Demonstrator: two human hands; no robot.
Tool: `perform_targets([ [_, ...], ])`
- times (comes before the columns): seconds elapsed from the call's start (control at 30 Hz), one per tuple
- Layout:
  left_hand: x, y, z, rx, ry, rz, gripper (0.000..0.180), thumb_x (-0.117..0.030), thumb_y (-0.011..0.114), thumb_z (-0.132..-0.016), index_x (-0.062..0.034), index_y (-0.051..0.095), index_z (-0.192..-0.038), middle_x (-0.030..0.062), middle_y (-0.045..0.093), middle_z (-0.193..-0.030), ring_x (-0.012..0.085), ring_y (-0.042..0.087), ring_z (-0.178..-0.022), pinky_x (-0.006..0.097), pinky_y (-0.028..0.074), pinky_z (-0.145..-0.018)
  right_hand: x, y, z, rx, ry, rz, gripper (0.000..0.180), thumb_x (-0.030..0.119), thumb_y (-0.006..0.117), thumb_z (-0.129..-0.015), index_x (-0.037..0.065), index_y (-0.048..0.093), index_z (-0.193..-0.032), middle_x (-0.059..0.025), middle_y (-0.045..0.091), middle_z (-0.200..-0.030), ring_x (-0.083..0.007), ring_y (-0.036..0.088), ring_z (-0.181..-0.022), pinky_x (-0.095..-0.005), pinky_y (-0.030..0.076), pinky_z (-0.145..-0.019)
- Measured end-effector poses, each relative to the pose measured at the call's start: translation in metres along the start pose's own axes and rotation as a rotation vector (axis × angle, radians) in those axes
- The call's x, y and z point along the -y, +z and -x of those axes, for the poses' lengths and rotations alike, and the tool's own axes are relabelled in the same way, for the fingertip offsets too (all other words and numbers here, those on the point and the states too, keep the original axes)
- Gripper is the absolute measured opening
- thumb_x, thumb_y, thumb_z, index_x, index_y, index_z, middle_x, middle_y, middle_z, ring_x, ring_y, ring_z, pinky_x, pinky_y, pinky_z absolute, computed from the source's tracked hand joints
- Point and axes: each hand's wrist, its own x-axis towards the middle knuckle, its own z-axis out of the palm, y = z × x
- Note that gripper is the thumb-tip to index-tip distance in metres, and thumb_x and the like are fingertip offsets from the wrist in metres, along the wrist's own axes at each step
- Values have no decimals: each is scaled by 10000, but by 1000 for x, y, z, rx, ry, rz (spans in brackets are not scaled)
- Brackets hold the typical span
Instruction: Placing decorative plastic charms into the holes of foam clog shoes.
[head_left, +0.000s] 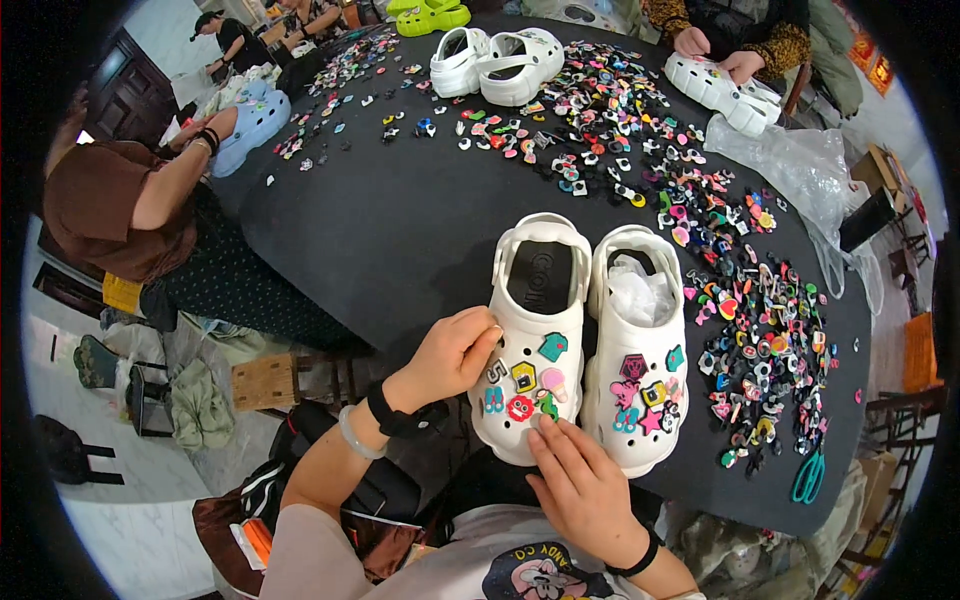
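Two white clogs lie side by side before me, toes toward me: the left clog (543, 345) and the right clog (640, 340). Colourful shoe charms cover the tops of both. My left hand (450, 357) is closed at the left clog's outer side, fingers curled together; whatever it may pinch is hidden. Stretched out over that clog's toe, the fingers of my right hand (588, 490) touch beside a green charm (548, 404). A pink popsicle charm (553, 380) and a red flower-like charm (520, 408) sit close by. Plastic wrapping (640, 290) fills the right clog's opening.
Loose charms (765, 345) spread along the dark table's (350, 220) right side and far edge. Teal-handled scissors (808, 478) lie at the near right. More white clogs (500, 65) stand farther back. Co-workers handle a blue clog (252, 125) at left and a white one (722, 92) far right.
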Motion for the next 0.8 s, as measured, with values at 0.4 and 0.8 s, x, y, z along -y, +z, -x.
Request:
perform_targets([
  [0.4,1,-9,14,67,-393,573,277,-199,366,-1041,-35,480,-850,-20,395,-707,59,350,-618,230,340,-579,3,-3,7,20,-1,-18,593,103,702,-752,1,510,-1303,-133,510,-1347,-275,521,-1175,-341,482,-936],
  [0.8,-111,17,49,-115,457,-363,375,-250,847,-611,-94,658,-895,-17,434,-665,146,454,-541,295,386,-512,-6,-18,20,52,531,-1664,264,191,528,-987,-6,488,-1158,-123,619,-1003,-116,606,-793,-250,480,-673],
])
